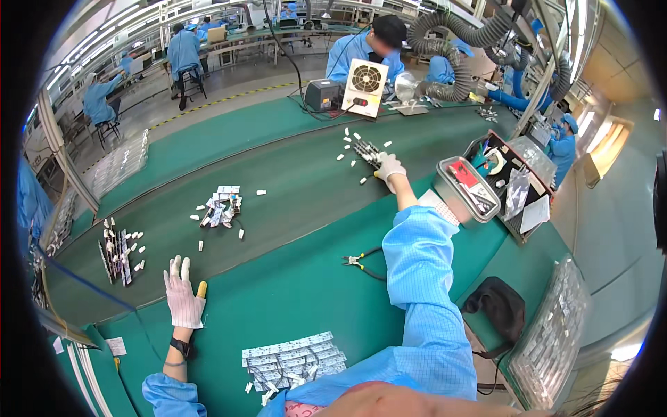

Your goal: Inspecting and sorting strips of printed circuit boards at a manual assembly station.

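My right hand [391, 169], in a white glove, reaches far across the dark conveyor belt. Its fingers curl at the near end of a bundle of narrow circuit board strips [365, 151], with loose white connectors scattered around it. My left hand [184, 297] is also gloved, with a yellow cover on the thumb. It lies flat with fingers spread at the belt's near edge, holding nothing. Beyond it on the belt sits another group of circuit board strips [117, 257]. Close to my body lies a row of white circuit board strips [295, 358] with wires and white connectors.
A pile of boards [222, 206] rests mid-belt. Cutting pliers [365, 263] lie on the green table. On the right are a plastic tub [467, 191], a crate [514, 222] of supplies and a black bag [497, 309]. A fan unit [365, 87] stands opposite, before a co-worker.
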{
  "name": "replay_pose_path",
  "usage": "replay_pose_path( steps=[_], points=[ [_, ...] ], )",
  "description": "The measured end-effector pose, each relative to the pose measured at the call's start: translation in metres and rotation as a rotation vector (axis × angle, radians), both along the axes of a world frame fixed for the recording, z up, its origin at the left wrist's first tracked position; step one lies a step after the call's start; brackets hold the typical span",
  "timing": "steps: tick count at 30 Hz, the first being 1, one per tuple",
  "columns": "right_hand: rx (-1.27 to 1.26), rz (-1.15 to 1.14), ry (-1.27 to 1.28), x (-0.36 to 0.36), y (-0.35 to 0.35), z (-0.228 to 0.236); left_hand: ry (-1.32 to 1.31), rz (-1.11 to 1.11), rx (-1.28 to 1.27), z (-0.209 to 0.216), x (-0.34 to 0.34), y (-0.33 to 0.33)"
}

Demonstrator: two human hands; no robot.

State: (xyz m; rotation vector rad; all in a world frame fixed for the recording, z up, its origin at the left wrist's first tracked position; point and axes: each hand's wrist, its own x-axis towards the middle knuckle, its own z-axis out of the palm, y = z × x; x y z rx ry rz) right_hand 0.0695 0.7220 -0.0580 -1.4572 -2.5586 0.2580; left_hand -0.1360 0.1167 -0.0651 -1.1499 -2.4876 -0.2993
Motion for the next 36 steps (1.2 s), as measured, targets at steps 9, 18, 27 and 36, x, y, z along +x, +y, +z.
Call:
replay_pose_path(
  steps=[9, 18, 27, 36],
  points=[
    [-0.220, 0.658, 0.102, -0.040, -0.146, 0.031, -0.104, -0.126, 0.305, 0.001, 0.003, 0.000],
    [-0.236, 1.341, -0.192, 0.059, -0.385, 0.033, -1.060, -0.709, 0.135, 0.046, 0.101, 0.005],
    [-0.458, 1.503, 0.041, -0.024, -0.279, 0.092, -0.639, -1.009, -0.010, 0.039, 0.140, -0.018],
    [0.222, 0.936, -0.011, -0.233, -0.342, 0.036, -0.584, -0.895, 0.036, 0.023, 0.160, -0.028]
  ],
)
